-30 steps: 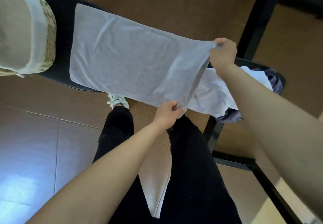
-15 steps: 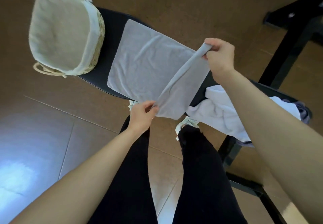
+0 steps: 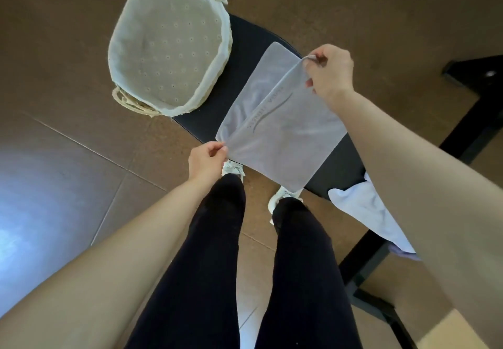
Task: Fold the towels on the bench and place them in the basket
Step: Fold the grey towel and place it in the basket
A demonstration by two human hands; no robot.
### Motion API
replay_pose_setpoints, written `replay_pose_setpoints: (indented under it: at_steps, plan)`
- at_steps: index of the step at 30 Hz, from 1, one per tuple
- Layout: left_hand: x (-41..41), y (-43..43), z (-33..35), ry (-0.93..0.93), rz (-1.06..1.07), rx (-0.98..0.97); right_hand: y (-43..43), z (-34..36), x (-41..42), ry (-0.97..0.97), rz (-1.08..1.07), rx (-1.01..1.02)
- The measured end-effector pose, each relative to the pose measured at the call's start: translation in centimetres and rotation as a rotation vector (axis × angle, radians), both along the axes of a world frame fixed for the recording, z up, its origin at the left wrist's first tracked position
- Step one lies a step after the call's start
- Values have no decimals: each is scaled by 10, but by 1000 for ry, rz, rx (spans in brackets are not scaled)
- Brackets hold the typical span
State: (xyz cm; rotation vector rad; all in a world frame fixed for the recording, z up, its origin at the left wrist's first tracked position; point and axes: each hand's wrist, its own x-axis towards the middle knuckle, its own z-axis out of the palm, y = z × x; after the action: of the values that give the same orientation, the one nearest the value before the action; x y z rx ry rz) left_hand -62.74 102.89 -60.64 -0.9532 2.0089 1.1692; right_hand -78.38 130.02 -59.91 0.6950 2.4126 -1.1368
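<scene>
The brown tiled floor [image 3: 68, 76] is filling most of the view. The black bench [image 3: 250, 46] is crossing it at a slant, its right end disappearing behind the right forearm. The lined wicker basket [image 3: 225, 49] is sitting on the bench's left end, one handle cut off at the top edge.

Just beside the basket, the pale towel [image 3: 285, 141] is lying doubled on the bench, with its near corner hanging over the front edge. The lettering printed on it is too faint to read. A heap of more towels [image 3: 362, 209] is lying on the bench further right, largely covered by the forearm.

The right hand [image 3: 330, 73] is pinching the far corner of the towel's upper layer, and the left hand [image 3: 206, 160] is pinching its near corner. The held edge is stretching between the two hands. The lower layer is showing beyond it on the basket side, while the rest is spreading to the right.
</scene>
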Motion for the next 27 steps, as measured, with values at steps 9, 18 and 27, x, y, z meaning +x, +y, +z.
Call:
replay_pose_setpoints:
  at_steps: [9,18,27]
  plan:
    - [-16,-7,-31,16,-46,-202,-24,-36,-32,43,97,98]
    - [-23,-5,-63,-51,-7,-406,-54,-69,-51,23,251,-15]
    - [-36,-4,-65,95,-334,-303,-19,-60,68,-21,-56,62]
